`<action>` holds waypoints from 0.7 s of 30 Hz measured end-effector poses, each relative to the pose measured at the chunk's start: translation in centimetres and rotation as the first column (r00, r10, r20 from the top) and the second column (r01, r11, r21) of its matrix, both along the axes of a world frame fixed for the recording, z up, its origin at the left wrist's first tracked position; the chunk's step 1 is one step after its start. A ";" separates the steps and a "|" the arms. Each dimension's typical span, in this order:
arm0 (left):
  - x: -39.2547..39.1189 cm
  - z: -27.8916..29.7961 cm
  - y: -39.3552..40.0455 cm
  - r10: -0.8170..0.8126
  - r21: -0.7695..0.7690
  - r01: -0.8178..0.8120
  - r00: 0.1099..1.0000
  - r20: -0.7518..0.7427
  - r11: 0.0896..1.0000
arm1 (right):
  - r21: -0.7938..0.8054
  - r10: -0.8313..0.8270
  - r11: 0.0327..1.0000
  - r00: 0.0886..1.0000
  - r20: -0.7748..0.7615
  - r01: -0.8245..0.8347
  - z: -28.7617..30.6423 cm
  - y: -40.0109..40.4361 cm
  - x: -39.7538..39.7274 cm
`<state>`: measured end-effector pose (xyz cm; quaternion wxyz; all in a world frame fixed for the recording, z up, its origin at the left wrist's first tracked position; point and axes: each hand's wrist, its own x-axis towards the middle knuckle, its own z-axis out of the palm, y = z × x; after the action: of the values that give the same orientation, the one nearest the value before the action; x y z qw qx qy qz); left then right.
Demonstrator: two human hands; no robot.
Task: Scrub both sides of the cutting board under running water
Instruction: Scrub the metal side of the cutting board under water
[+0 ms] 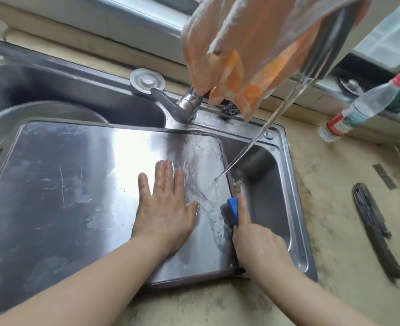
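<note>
Board (76, 184) under left hand (166, 205), scrubber (230, 214) gripped right (255, 238)

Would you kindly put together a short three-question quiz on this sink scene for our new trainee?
1. True or false: the left hand lies flat on the steel cutting board.
2. What does the right hand hold? A) sponge B) blue-handled brush C) knife
3. Fill in: the water stream lands near the board's ____ edge.

Key: 1 true; 2 B; 3 right.
</note>
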<state>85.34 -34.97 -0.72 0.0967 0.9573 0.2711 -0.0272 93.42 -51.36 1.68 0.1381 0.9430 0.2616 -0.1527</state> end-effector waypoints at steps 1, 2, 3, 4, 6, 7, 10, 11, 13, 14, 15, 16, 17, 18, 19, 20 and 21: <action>0.0 -0.1 0.0 -0.008 0.010 0.008 1.000 0.004 1.000 | 0.018 0.016 1.000 0.999 0.044 -0.017 -0.4 1.4 1.8; 0.0 -0.4 0.0 -0.014 0.017 0.014 1.000 0.013 1.000 | 0.038 0.024 0.999 0.997 0.080 -0.027 -0.6 3.8 4.0; -0.1 -0.7 0.1 -0.016 0.021 0.016 1.000 0.023 1.000 | 0.071 0.029 0.997 0.994 0.105 -0.036 -0.9 6.6 6.3; -0.1 -1.0 0.1 -0.011 0.022 0.011 0.999 0.035 1.000 | 0.098 0.027 0.995 0.996 0.091 -0.036 -1.0 9.6 8.5; 0.0 -1.1 0.1 0.015 0.019 -0.015 0.999 0.040 1.000 | 0.101 0.035 0.994 0.999 0.022 -0.037 -0.5 14.2 11.8; 0.1 -0.9 0.1 0.029 0.015 -0.030 0.999 0.031 0.999 | 0.089 0.054 0.995 0.999 0.010 -0.054 -0.1 14.9 12.4; 0.1 -0.1 0.0 0.030 0.004 -0.030 1.000 -0.001 1.000 | 0.138 0.036 0.990 0.998 -0.048 -0.029 0.6 10.2 10.0; 0.0 0.0 -0.1 0.033 0.005 -0.033 0.999 0.000 0.999 | 0.157 0.038 0.987 0.998 -0.040 -0.031 0.1 7.6 8.2; -0.1 0.0 -0.3 0.007 0.005 -0.007 1.000 0.005 1.000 | 0.157 0.020 0.988 0.997 -0.079 -0.008 0.2 3.7 5.1; -0.2 0.0 -0.4 -0.005 0.003 0.005 1.000 0.012 1.000 | 0.161 -0.004 0.987 0.996 -0.086 0.017 0.3 3.4 5.1; -0.1 0.0 -0.4 -0.015 0.005 0.015 1.000 0.009 1.000 | 0.161 0.010 0.987 0.998 -0.060 0.000 0.2 4.4 6.2; -0.1 0.3 -0.3 -0.031 -0.002 0.030 1.000 -0.008 1.000 | 0.169 0.008 0.986 0.999 -0.037 -0.001 0.0 6.2 7.7; -0.1 0.2 -0.2 -0.050 -0.025 0.049 0.999 -0.016 0.998 | 0.174 0.012 0.985 1.000 -0.017 -0.009 -0.3 8.5 9.3; 0.0 0.1 -0.1 -0.059 -0.047 0.059 0.998 0.002 0.997 | 0.219 -0.016 0.976 1.000 -0.018 0.020 -0.5 10.9 11.0; 0.1 -0.1 -0.1 -0.056 -0.046 0.057 0.998 0.025 0.997 | 0.300 -0.056 0.951 0.997 -0.044 0.066 -0.6 13.0 12.4; 0.2 -0.2 -0.1 -0.048 -0.048 0.048 0.999 0.009 0.998 | 0.359 -0.087 0.927 0.993 -0.082 0.110 -0.7 14.4 13.4; 0.2 -0.2 -0.2 -0.023 -0.026 0.023 1.000 0.000 0.999 | 0.371 -0.108 0.918 0.989 -0.102 0.139 -0.5 14.8 13.8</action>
<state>85.56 -35.13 -0.87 0.1088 0.9590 0.2599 -0.0319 107.24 -36.60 1.16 -0.0661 0.9597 0.2312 -0.1454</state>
